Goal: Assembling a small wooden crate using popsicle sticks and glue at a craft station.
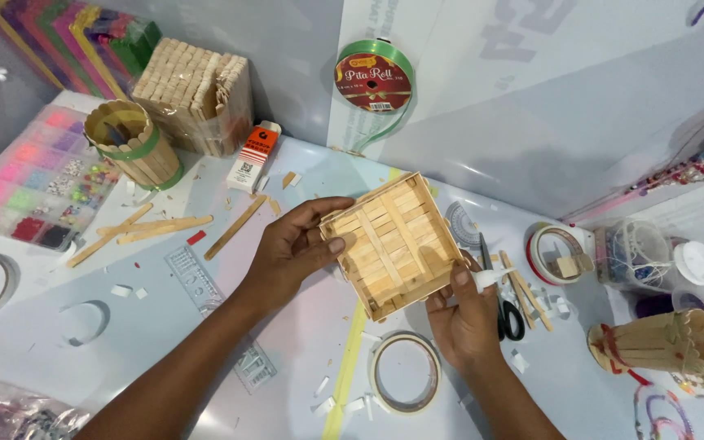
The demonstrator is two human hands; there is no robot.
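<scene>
We see a square tray (393,244) built from flat, pale wooden craft sticks, its floor made of side-by-side slats with two crossing strips on top and low stick walls round the rim. It is held tilted above the table (165,326), between both hands. The left hand (295,248) clamps its near-left edge, thumb pressed on the inner slats and fingers curled beneath. The right hand (466,314) pinches the lower right corner and also grips a small white glue nozzle (490,279) that pokes out just past the tray's edge.

Right below that right-hand grip lies a ring of clear tape (405,372); just to its right sit black-handled scissors (508,314) and loose sticks (523,289). Out past the left hand's grip, more sticks (152,228) lie scattered, with a round stick-walled cup (132,143) banded in green and a stacked block of sticks (197,94) farther off. The table is smooth, glossy and pale.
</scene>
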